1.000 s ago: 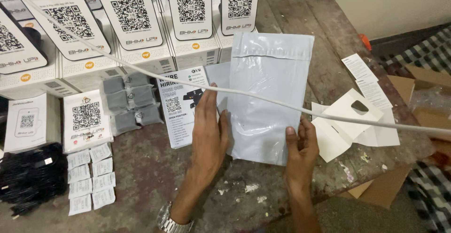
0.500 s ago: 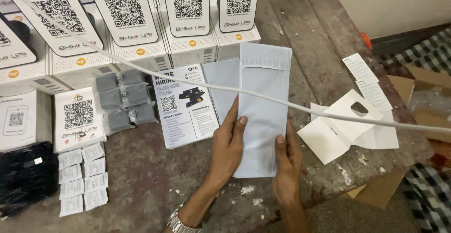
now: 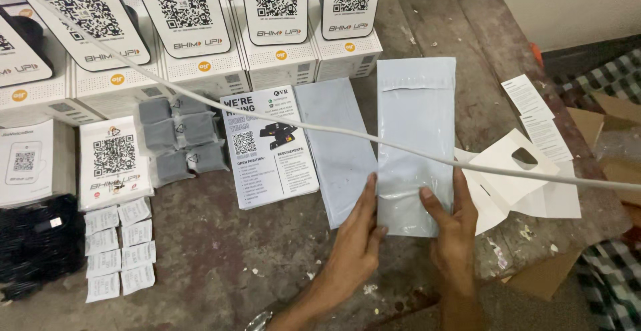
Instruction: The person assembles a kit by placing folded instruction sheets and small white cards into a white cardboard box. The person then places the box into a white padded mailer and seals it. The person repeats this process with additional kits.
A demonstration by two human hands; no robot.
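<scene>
A pale grey plastic mailer bag [image 3: 415, 124], folded narrow, lies lengthwise on the worn table [image 3: 267, 264]. My left hand [image 3: 357, 241] holds its lower left edge, fingers pressed along the fold. My right hand [image 3: 456, 227] grips the lower right edge, thumb on top of the bag. A second folded grey mailer [image 3: 337, 147] lies just left of it, partly under my left hand.
A printed flyer stack [image 3: 267, 145] sits left of the mailers. Rows of white boxes with code cards [image 3: 193, 31] line the back. Grey pouches [image 3: 177, 137], small white sachets [image 3: 120, 247], black cables [image 3: 33, 244], white paper pieces [image 3: 521, 177]. A white cable [image 3: 267, 119] crosses the view.
The wide mailer has been folded lengthwise into a narrow strip, and both hands have shifted right along its lower end.
</scene>
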